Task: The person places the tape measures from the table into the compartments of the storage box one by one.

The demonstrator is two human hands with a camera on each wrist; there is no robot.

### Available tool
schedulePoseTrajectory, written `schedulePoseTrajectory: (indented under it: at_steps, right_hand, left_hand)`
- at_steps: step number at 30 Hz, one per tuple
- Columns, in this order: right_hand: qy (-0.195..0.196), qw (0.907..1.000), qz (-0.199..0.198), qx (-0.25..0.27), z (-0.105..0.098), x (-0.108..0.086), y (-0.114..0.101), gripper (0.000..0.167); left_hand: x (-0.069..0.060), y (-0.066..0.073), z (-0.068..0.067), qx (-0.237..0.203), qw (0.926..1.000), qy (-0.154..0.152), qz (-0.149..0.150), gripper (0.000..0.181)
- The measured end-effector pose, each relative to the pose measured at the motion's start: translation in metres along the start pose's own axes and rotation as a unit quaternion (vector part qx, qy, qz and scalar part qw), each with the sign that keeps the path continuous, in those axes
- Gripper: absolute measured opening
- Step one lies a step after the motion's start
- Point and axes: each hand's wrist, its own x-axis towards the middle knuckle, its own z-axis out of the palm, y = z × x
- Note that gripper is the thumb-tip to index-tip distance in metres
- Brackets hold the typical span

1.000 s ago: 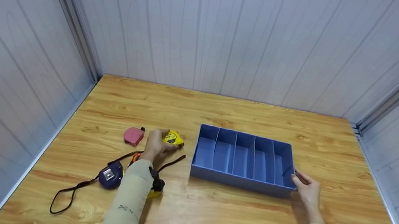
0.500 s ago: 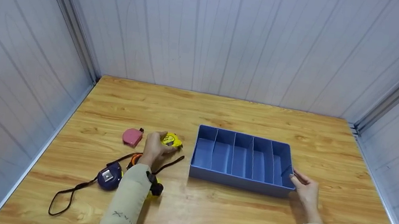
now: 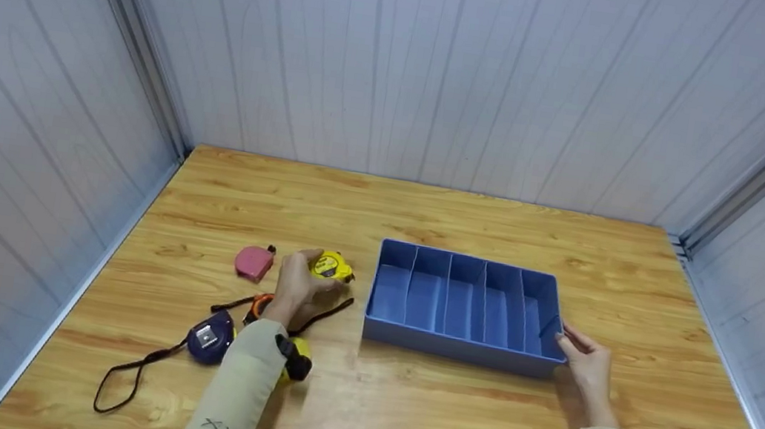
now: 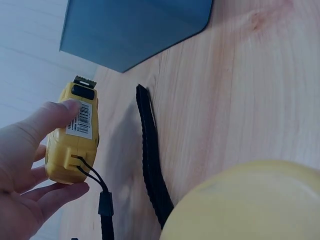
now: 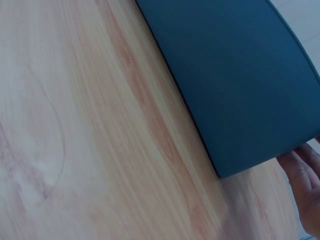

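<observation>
My left hand [image 3: 298,285] grips a yellow tape measure [image 3: 332,266], thumb on one side and fingers on the other. The left wrist view shows its barcode label, metal end hook and black wrist cord. Between it and the blue box's left end there is a gap. My right hand [image 3: 587,363] holds the right end of the blue divided box [image 3: 460,351], thumb at the rim and fingers against the outer wall. Several compartments of this box show bare floors. The right wrist view has the fingers [image 5: 300,172] at the box's lower corner.
Left of the box lie a pink tape measure [image 3: 254,262], a navy one [image 3: 210,337] with a looped black strap [image 3: 120,387], and an orange one [image 3: 257,308] partly behind my left wrist. Another yellow item [image 3: 300,350] is mostly hidden under that forearm. Panel walls enclose the table.
The yellow tape measure in my left hand has risen slightly and shifted a little right in the last half second. My right hand and the box stay in place.
</observation>
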Motion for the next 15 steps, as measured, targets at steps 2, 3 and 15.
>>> schedulePoseTrajectory:
  at_steps: [2,3,15]
  right_hand:
    - [-0.003,1.0000,-0.003,-0.003,0.000,0.000,-0.001,0.020]
    - [-0.004,1.0000,-0.003,-0.005,0.000,-0.001,-0.001,0.020]
    - [-0.008,0.9998,0.013,0.015,0.000,-0.001,-0.001,0.026]
  left_hand:
    - [-0.002,0.002,-0.001,-0.001,1.0000,0.001,0.003,0.064]
    - [-0.003,0.003,-0.001,-0.003,1.0000,0.001,0.003,0.063]
    - [-0.015,0.020,-0.004,0.002,0.9973,0.031,0.066,0.060]
